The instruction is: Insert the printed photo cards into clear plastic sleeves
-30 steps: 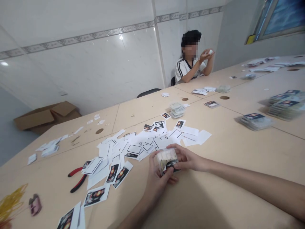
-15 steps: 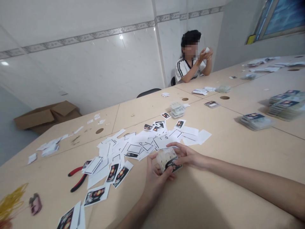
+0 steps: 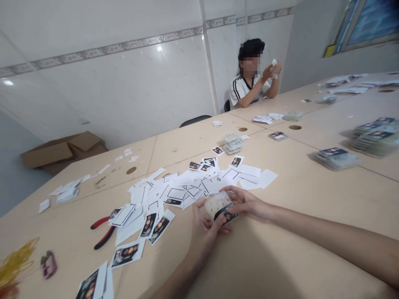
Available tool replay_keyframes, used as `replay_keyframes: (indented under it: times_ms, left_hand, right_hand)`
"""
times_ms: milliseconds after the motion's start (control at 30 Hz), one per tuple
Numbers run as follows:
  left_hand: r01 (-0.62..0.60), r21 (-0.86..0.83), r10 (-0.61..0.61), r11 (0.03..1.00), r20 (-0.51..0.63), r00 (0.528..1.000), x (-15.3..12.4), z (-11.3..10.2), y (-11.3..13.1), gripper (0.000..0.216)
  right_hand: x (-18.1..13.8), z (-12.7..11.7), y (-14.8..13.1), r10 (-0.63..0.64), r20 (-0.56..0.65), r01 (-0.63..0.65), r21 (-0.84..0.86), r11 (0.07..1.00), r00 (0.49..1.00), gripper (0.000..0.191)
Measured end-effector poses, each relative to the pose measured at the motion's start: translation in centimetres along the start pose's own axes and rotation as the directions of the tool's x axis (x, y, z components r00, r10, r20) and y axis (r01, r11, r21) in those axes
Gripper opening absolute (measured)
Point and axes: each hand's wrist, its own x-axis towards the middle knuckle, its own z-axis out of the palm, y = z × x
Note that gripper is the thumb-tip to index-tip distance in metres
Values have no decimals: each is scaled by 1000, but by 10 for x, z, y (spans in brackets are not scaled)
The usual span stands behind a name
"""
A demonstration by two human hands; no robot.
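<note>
While the left hand sat cupped under a small clear plastic pack, the right hand reached across from the right with its fingers curled over the pack's far edge, so both hands were gripping it from opposite sides. The right arm ran long and low across the frame, while the left forearm angled up from the bottom of the view. A dark printed card showed along the pack's lower edge.

The pack was held just above the tabletop, right beside a messy heap of white paper offcuts. Off to the left were some loose printed cards, a pair of red-handled pliers, and a tangle of yellow rubber bands next to a blurry pink thing I honestly couldn't make out. Over on the right sat neat stacks of printed cards. Across the table, a seated co-worker in a white striped shirt had both hands raised around something small and white. A flattish cardboard box lay on the floor behind the table.
</note>
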Motion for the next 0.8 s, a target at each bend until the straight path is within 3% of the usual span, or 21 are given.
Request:
replay_keyframes:
  times_ms: [500, 633, 800]
  left_hand:
    - [57, -113, -57, 992, 3, 998, 3, 0, 0, 49]
    - [54, -118, -57, 992, -23, 998, 3, -1, -1, 50]
    - [10, -104, -16, 995, -52, 999, 2, -4, -3, 48]
  right_hand:
    - [1, 1, 0, -14, -78, 12, -20, 1000, 997, 47]
    - [-1, 1, 4, -92, -12, 89, -154, 984, 996, 48]
    - [-6, 7, 7, -100, 52, 113, -415, 903, 994, 67]
